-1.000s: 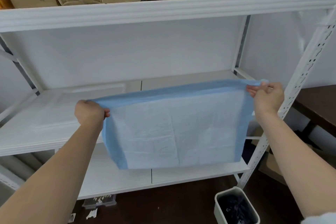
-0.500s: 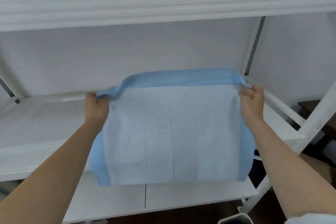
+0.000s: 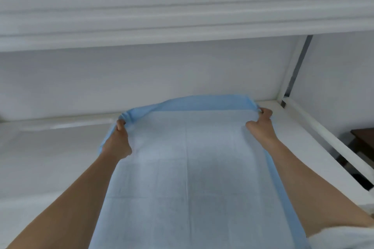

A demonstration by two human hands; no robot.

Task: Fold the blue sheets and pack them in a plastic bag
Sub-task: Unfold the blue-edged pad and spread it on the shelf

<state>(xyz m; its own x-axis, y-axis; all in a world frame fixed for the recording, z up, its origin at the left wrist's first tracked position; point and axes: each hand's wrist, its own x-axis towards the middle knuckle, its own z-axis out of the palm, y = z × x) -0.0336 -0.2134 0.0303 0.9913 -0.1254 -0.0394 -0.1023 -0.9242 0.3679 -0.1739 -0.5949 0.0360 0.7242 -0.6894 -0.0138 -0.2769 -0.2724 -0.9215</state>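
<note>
Both hands are closed on the far corners of one blue sheet (image 3: 188, 168): the left hand (image 3: 117, 141) pinches the bunched far-left corner, and the right hand (image 3: 261, 125) grips the far-right corner, fingers curled around the blue border.

By size, the biggest thing in view is the white shelf (image 3: 50, 157) on which the sheet is being spread, with another shelf's thick front edge (image 3: 182, 6) overhead and the pale back wall behind. At the right a white upright post (image 3: 291, 70) meets a side rail (image 3: 334, 147).

Next comes the sheet itself, a pale padded rectangle with a darker blue border. It lies along the shelf from the near edge of the view to the hands, its far edge lifted in a loose arc between the two grips. Faint crease lines cross its middle (likely marks of how it was packed).

As for progress, this looks like an early stage: the sheet appears open at full length, with no fold made in it that I can see. Folding is still to do, and so is the packing. No plastic bag shows in this view, nor any other sheets.
</note>
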